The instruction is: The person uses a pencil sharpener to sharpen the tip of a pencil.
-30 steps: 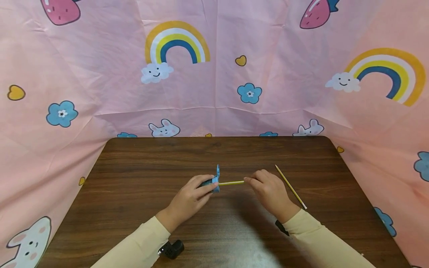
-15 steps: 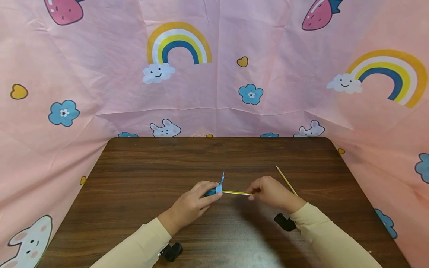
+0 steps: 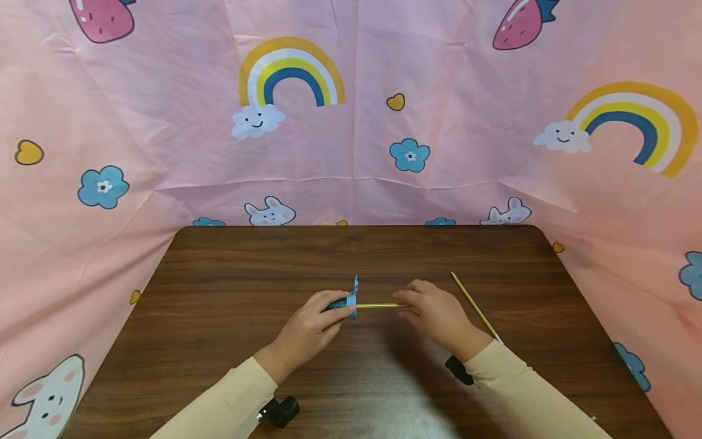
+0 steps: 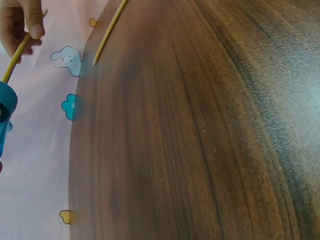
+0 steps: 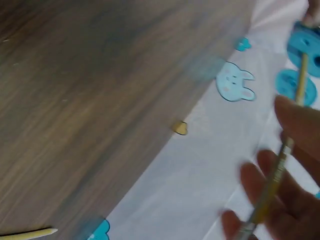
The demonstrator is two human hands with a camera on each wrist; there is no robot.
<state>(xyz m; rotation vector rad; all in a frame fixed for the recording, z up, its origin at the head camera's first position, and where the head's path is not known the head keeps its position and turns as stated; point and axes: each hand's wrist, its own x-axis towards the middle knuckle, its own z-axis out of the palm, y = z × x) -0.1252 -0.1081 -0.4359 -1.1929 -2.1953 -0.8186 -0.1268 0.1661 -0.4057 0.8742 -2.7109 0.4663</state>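
My left hand [image 3: 304, 332] grips a blue pencil sharpener [image 3: 351, 302] above the middle of the table. The sharpener's round lid [image 5: 290, 86] stands flipped open, and its end face with holes points right. A yellow pencil [image 3: 377, 305] runs level into one of these holes, its tip hidden inside. On the pencil's other end is my right hand [image 3: 439, 314], holding it between thumb and fingers. The right wrist view shows these fingers blurred and partly spread along the pencil. Only the sharpener's edge and a bit of fingertip show in the left wrist view.
A second yellow pencil [image 3: 473, 303] lies slantwise on the table, beside the right forearm. The dark wooden table [image 3: 247, 262] ends at a pink patterned cloth [image 3: 356, 152] behind and at the sides. A black camera [image 3: 282, 411] sits at the left wrist, another [image 3: 459, 370] at the right.
Both hands dipped toward the person, then came back up with the sharpener and pencil. The right hand turned at the wrist and shifted its fingers on the pencil, which stays in the sharpener.
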